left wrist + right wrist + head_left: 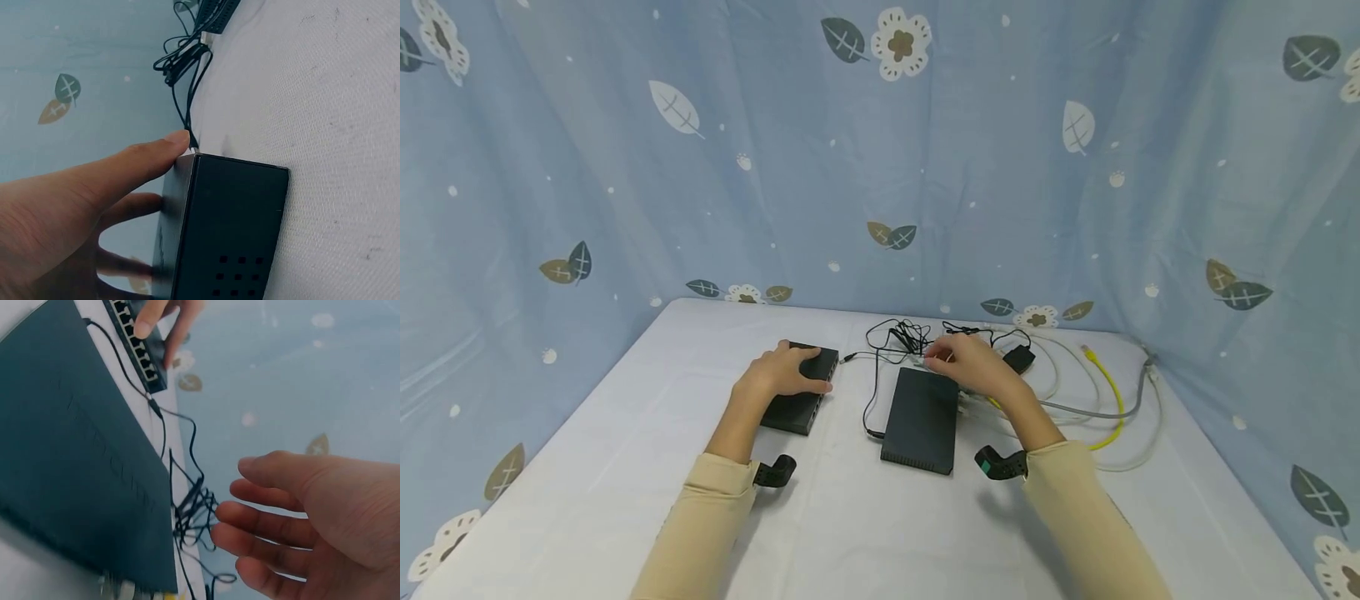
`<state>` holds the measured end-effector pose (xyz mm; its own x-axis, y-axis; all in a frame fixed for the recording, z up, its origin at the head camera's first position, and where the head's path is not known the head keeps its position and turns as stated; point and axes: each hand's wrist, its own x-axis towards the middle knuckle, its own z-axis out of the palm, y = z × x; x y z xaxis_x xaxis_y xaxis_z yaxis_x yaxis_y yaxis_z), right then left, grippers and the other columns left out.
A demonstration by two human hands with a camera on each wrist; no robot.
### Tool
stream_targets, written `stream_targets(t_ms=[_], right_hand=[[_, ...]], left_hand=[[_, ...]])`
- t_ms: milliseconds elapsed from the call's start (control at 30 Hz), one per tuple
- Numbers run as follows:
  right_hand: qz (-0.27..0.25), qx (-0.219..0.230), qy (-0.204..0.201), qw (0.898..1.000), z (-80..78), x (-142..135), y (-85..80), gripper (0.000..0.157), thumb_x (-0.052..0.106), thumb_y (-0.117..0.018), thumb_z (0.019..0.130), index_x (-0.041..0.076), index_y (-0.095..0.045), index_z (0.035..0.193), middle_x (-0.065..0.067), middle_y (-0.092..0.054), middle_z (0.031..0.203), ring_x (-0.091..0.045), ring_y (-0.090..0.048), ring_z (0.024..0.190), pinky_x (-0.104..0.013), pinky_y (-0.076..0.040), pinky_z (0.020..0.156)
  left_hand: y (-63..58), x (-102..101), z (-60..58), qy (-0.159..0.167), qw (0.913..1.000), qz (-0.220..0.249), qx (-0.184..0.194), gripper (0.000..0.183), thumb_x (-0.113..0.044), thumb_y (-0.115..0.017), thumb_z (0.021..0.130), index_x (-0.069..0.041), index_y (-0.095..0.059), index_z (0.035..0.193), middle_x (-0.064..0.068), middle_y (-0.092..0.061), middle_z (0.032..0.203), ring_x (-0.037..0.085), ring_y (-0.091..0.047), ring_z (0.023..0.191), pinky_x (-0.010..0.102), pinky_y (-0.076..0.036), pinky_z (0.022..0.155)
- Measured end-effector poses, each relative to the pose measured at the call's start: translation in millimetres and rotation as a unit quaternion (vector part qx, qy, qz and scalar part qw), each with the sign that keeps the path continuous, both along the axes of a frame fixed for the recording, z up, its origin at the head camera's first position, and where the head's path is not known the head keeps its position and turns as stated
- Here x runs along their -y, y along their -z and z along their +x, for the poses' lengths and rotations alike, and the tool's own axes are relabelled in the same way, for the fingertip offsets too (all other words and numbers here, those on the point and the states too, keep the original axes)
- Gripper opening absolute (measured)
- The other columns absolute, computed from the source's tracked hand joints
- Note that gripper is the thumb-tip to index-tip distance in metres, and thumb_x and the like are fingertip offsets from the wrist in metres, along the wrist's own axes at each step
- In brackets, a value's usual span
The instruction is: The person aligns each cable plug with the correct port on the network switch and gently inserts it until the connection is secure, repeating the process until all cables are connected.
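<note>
A black network switch (790,414) with a row of ports lies at the left. My left hand (777,372) holds it, thumb at the port side and fingers over its top. In the left wrist view the thumb lies at a corner of the switch (234,206), above its vent holes. To the right is a second, flat black box (919,421), a black lead at its left side and several plugs at its right side. My right hand (970,365) is above its far end. In the right wrist view that hand (281,519) has loosely bent fingers and nothing between them.
Behind the second box lies a bundle of thin black cable (910,336), with a loose barrel plug (848,357) near the switch. A black power adapter (1019,358) sits at the back right. Yellow (1122,404), grey and white network cables loop to the right. A patterned curtain hangs behind.
</note>
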<state>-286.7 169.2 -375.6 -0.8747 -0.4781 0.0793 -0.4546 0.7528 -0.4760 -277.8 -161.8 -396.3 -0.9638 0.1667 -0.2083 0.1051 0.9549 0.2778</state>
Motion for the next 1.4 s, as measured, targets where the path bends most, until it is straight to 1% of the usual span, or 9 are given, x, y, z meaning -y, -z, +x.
stream_targets(t_ms=[267, 467, 667, 833, 967, 1100, 1200, 1333, 1400], right_hand=[[-0.021, -0.010, -0.024, 0.999, -11.0, 29.1, -8.2, 0.021, 0.023, -0.062, 0.097, 0.009, -0.072, 0.109, -0.003, -0.073, 0.097, -0.013, -0.067, 0.083, -0.031, -0.055, 0.074], [-0.021, -0.003, -0.032, 0.999, -14.3, 52.0, -9.5, 0.023, 0.021, -0.061, 0.098, 0.006, -0.072, 0.111, -0.008, -0.073, 0.096, -0.014, -0.067, 0.075, -0.025, -0.054, 0.065], [-0.033, 0.017, -0.039, 0.999, -15.3, 74.8, -5.9, 0.023, 0.020, -0.060, 0.098, 0.005, -0.070, 0.114, -0.011, -0.073, 0.096, -0.023, -0.071, 0.080, -0.021, -0.055, 0.059], [-0.037, 0.027, -0.044, 0.998, -19.2, 88.1, -2.3, 0.025, 0.018, -0.060, 0.099, 0.004, -0.068, 0.118, -0.013, -0.074, 0.101, -0.026, -0.073, 0.082, -0.024, -0.056, 0.065], [-0.018, 0.025, -0.034, 0.999, -22.7, 94.9, -1.5, 0.024, 0.020, -0.061, 0.098, 0.007, -0.069, 0.117, -0.008, -0.074, 0.102, -0.019, -0.071, 0.081, -0.028, -0.055, 0.077], [-0.005, 0.017, -0.025, 1.000, -28.2, 100.3, 1.0, 0.024, 0.020, -0.061, 0.098, 0.007, -0.071, 0.116, -0.005, -0.073, 0.103, -0.015, -0.069, 0.089, -0.030, -0.056, 0.080], [0.000, 0.022, -0.020, 1.000, -32.5, 103.9, 4.3, 0.027, 0.020, -0.061, 0.098, 0.006, -0.070, 0.119, -0.005, -0.073, 0.106, -0.017, -0.068, 0.095, -0.033, -0.053, 0.089], [0.005, 0.021, -0.019, 1.000, -35.7, 108.3, 9.2, 0.029, 0.018, -0.061, 0.098, 0.003, -0.068, 0.122, -0.008, -0.072, 0.109, -0.019, -0.068, 0.100, -0.032, -0.053, 0.090], [0.009, 0.009, -0.019, 1.000, -36.7, 109.6, 12.6, 0.028, 0.016, -0.062, 0.098, 0.001, -0.068, 0.121, -0.009, -0.072, 0.110, -0.020, -0.068, 0.100, -0.031, -0.056, 0.084]], left_hand=[[0.5, -0.6, 0.3, 0.002, 1.0000, 0.002, 0.001, 0.086, -0.063, -0.068, 0.082, -0.023, -0.039, 0.152, 0.033, -0.030, 0.152, 0.058, -0.043, 0.128, 0.068, -0.041, 0.099], [-1.1, -0.3, 1.2, 0.003, 1.0000, 0.005, -0.001, 0.086, -0.063, -0.068, 0.082, -0.022, -0.039, 0.152, 0.034, -0.031, 0.151, 0.058, -0.044, 0.127, 0.068, -0.041, 0.098], [-1.1, 0.5, 0.1, 0.002, 1.0000, -0.003, -0.001, 0.086, -0.063, -0.067, 0.083, -0.022, -0.039, 0.152, 0.033, -0.031, 0.151, 0.058, -0.044, 0.127, 0.068, -0.041, 0.098], [-1.8, 0.0, 0.0, 0.000, 1.0000, -0.002, 0.001, 0.085, -0.064, -0.067, 0.083, -0.022, -0.039, 0.152, 0.032, -0.032, 0.151, 0.058, -0.043, 0.128, 0.068, -0.040, 0.099], [-0.8, -0.7, -1.4, 0.003, 1.0000, 0.000, -0.001, 0.085, -0.064, -0.067, 0.083, -0.022, -0.040, 0.152, 0.032, -0.033, 0.150, 0.058, -0.043, 0.128, 0.067, -0.041, 0.099], [0.6, -1.5, -3.1, 0.005, 1.0000, 0.001, -0.005, 0.085, -0.063, -0.067, 0.083, -0.022, -0.040, 0.152, 0.032, -0.034, 0.149, 0.058, -0.045, 0.126, 0.068, -0.042, 0.097], [0.3, -1.8, -2.7, 0.006, 1.0000, 0.000, -0.006, 0.085, -0.063, -0.067, 0.083, -0.021, -0.040, 0.152, 0.032, -0.035, 0.149, 0.057, -0.046, 0.125, 0.068, -0.042, 0.097], [0.6, -1.2, -2.8, 0.006, 1.0000, -0.004, -0.004, 0.086, -0.063, -0.067, 0.083, -0.022, -0.039, 0.152, 0.033, -0.035, 0.148, 0.057, -0.046, 0.125, 0.067, -0.042, 0.096], [1.3, -0.9, -3.0, 0.005, 1.0000, -0.004, -0.004, 0.086, -0.063, -0.067, 0.082, -0.022, -0.039, 0.152, 0.032, -0.035, 0.148, 0.057, -0.046, 0.125, 0.067, -0.043, 0.096]])
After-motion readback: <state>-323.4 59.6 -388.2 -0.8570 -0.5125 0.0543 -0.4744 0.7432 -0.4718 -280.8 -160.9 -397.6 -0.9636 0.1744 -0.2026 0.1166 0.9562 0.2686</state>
